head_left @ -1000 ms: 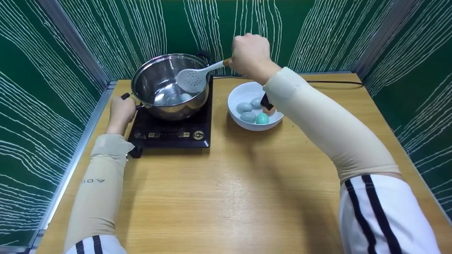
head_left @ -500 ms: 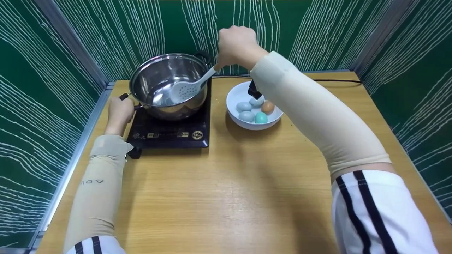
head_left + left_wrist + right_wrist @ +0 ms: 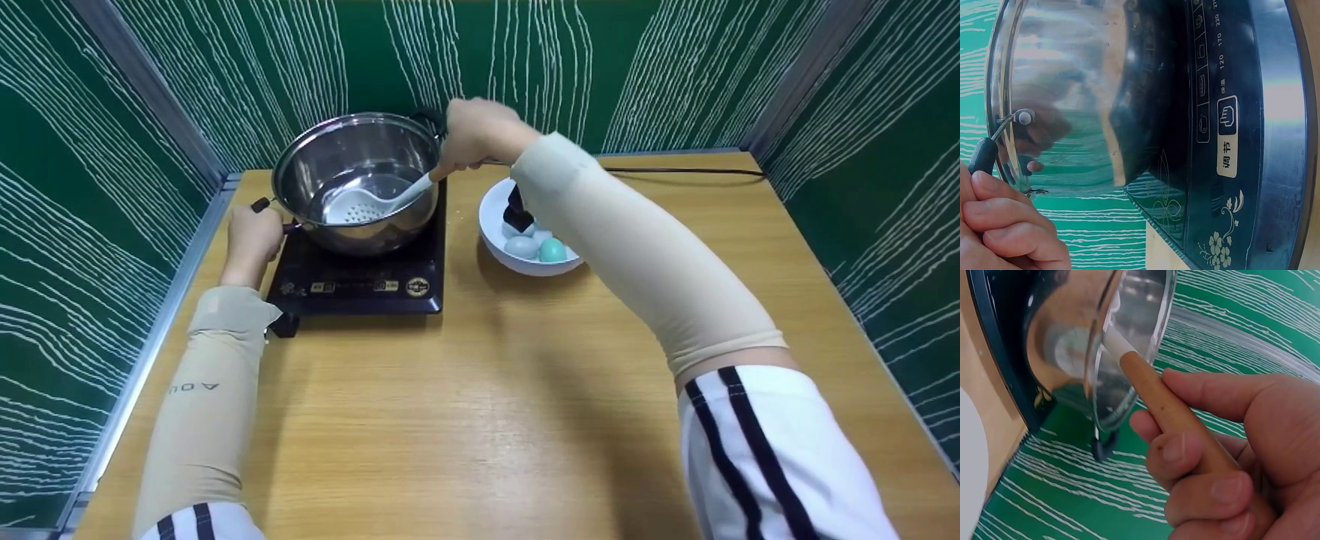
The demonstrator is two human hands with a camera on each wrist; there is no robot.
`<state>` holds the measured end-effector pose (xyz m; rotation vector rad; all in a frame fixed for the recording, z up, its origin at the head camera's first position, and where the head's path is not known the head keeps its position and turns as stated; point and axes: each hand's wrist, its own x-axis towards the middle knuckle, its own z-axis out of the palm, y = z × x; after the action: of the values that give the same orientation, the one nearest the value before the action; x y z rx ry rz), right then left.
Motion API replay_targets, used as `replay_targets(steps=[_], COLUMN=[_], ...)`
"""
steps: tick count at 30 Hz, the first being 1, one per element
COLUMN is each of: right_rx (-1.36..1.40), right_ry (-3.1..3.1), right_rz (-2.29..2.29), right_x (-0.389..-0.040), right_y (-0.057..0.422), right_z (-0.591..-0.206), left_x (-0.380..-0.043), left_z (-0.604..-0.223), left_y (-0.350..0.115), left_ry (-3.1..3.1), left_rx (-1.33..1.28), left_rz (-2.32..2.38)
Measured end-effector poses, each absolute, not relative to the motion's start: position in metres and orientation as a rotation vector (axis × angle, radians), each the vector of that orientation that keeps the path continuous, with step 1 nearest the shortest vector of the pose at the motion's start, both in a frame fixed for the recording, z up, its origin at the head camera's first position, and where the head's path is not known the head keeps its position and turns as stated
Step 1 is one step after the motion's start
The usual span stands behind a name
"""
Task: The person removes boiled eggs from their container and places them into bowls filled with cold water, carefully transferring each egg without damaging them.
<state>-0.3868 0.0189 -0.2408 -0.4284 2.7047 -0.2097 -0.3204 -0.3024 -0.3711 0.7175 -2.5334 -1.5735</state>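
Observation:
My left hand [image 3: 255,238] grips the near-left handle of a steel pot [image 3: 367,241]; its curled fingers also show in the left wrist view beside the dark handle [image 3: 983,157]. The right hand [image 3: 476,133] holds a slotted spoon [image 3: 352,208] by its wooden handle [image 3: 1165,402], fingers wrapped round it. The spoon's pale, perforated head is down inside the pot, its neck slanting near the right rim. What lies under the head is hidden. Right of the pot, a white bowl [image 3: 536,269] holds a pale blue egg [image 3: 520,247] and a green egg [image 3: 553,250]; my forearm covers part of it.
Beneath the pot stands a black induction cooker [image 3: 352,298] on the wooden table [image 3: 450,420]. A black cable [image 3: 690,172] runs along the back edge. Green panels with white streaks [image 3: 540,82] enclose the table at the back and sides.
My right hand has moved left, rising and then dropping, and the spoon's head has gone lower and further left in the pot. An egg seen there earlier is no longer visible. My left hand stays put.

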Motion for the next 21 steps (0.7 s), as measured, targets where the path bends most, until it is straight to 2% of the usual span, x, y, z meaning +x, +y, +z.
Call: replay_targets(steps=[21], right_rx=[-0.326], right_ry=[2.44], right_rz=[-0.806], right_x=[-0.393], right_y=[0.025], right_z=[-0.278], left_x=[-0.32], left_z=[-0.372], left_y=[-0.305], left_ry=[-2.543], left_rx=[0.697], left_rz=[-1.578])
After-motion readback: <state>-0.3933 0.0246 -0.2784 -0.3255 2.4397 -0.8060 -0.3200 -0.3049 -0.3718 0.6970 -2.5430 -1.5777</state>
